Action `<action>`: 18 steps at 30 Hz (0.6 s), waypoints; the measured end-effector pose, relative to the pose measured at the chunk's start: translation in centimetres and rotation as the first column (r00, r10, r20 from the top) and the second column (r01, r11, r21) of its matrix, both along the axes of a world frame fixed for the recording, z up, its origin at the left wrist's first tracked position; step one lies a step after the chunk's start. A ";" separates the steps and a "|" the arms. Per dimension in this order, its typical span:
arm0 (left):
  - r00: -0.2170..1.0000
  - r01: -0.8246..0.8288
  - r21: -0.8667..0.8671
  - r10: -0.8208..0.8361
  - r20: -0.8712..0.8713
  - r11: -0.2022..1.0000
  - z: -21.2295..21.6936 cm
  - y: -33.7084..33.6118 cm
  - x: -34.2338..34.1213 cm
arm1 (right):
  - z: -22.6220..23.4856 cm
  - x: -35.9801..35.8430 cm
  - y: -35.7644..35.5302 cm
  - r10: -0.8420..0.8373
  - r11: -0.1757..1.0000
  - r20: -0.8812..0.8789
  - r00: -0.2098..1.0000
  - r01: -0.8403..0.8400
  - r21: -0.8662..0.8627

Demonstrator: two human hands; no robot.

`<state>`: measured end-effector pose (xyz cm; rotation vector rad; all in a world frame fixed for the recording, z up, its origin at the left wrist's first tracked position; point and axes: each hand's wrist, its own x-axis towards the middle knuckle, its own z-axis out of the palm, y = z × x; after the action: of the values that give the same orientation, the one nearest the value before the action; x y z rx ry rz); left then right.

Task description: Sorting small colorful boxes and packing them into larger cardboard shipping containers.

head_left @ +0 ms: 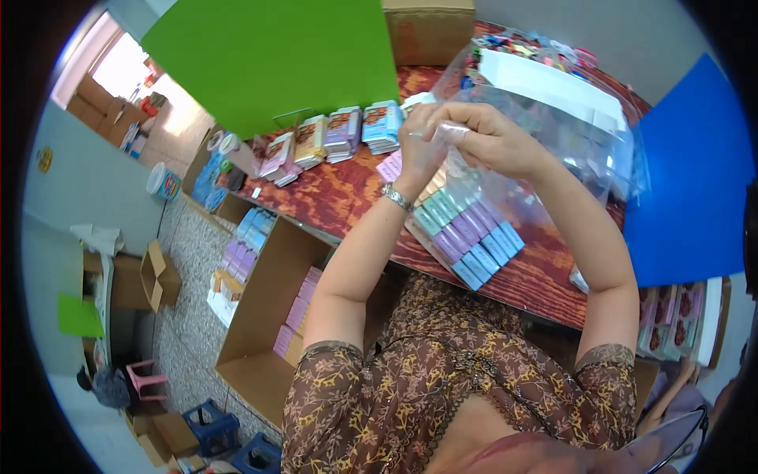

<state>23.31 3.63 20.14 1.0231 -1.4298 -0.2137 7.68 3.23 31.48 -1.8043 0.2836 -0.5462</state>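
You are holding a clear bag (545, 134) up over the red table (339, 197). Your left hand (418, 146) and right hand (493, 142) are both pinching its top, side by side, so the little colored boxes (470, 233) are hanging inside it, just above the table.

Clear plastic bag (505, 170) is hanging upright above the red wood-grain table, its top edge pinched. It's bulging w/ small flat packets (470, 237) in teal, purple & blue, stacked in rows.
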 end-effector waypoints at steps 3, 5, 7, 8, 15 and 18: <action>0.992 -0.128 0.039 0.128 -0.017 0.991 -3.2 -1.3 7.4 | 0.4 4.6 0.4 0.108 0.993 -0.051 0.993 -0.110 -0.043; 0.915 -0.399 -0.035 0.401 0.044 0.916 -2.7 -1.9 12.0 | -1.4 8.3 -1.2 0.117 0.811 0.122 0.986 -0.024 -0.584; 0.643 -0.705 -0.216 0.738 0.207 0.675 1.5 0.5 15.9 | 0.9 10.1 -0.6 0.098 0.803 -0.110 0.989 -0.144 -0.578; 0.574 -0.774 -0.207 0.801 0.169 0.599 2.7 1.5 17.8 | 0.8 11.6 -1.1 0.092 0.667 -0.085 0.992 -0.125 -0.734; 0.433 -0.889 0.023 0.824 0.367 0.457 -8.8 10.3 21.0 | -3.6 17.5 -2.1 -0.139 0.151 -0.167 0.976 -0.146 -0.978; 0.653 -0.757 0.336 0.629 0.422 0.561 -12.9 11.0 13.5 | -7.5 16.7 -6.0 -0.221 0.065 -0.095 0.971 -0.083 -0.994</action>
<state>36.77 14.59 7.28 2.0480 -1.0803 0.1777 24.38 -2.79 24.00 -3.3426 0.1016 -0.6641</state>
